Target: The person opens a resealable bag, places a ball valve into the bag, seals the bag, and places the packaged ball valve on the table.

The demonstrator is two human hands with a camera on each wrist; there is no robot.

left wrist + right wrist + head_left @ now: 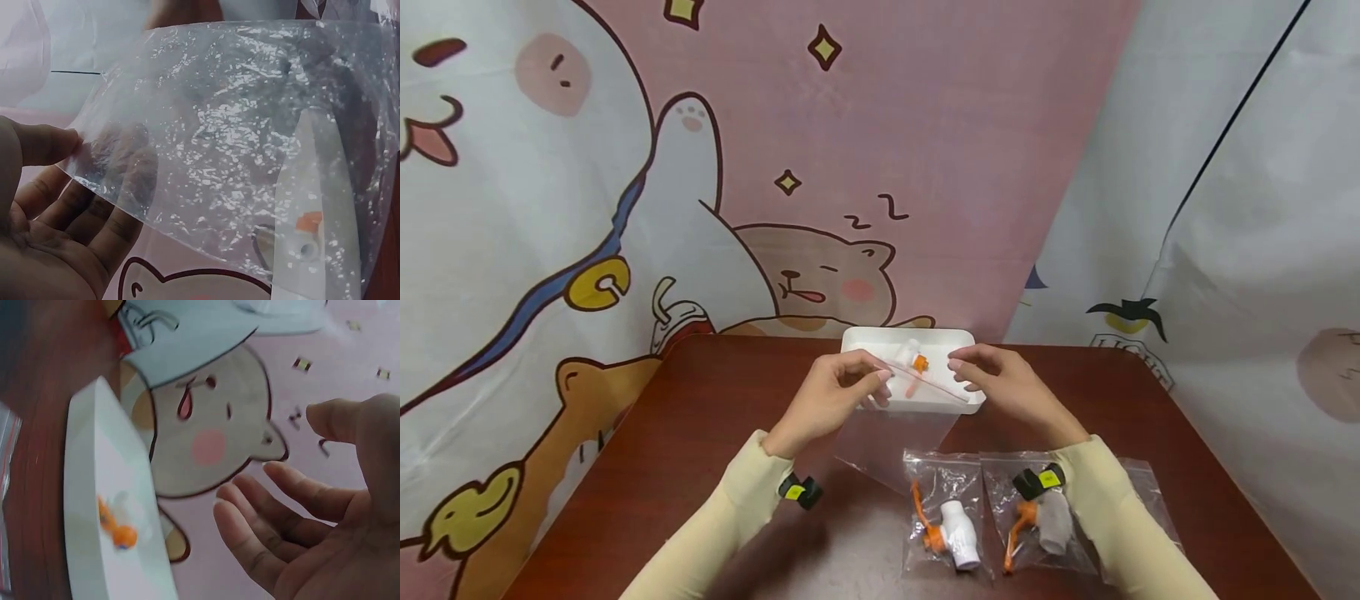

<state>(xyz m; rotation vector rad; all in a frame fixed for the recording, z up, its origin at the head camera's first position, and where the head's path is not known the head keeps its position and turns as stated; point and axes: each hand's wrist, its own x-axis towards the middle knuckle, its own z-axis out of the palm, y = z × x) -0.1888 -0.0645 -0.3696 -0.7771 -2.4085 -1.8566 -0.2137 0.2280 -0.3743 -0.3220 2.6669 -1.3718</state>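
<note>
My left hand [831,393] pinches the edge of a clear plastic zip bag [898,437] between thumb and finger. The bag hangs flat, with no item showing inside, in front of a white tray [910,336]. My right hand [1009,388] is near the tray's right side, at the far end of the bag's top edge. In the right wrist view its fingers [240,534] are loosely bent and apart from the thumb, holding nothing. Inside the tray lies a white valve with an orange handle [920,363], partly seen through the bag.
Closer to me on the brown table [715,442] lie a bagged white valve with an orange handle [958,533] and a bagged grey valve [1054,523]. Another clear bag [1142,479] is partly hidden under my right forearm. A cartoon-printed cloth [970,167] hangs behind the table.
</note>
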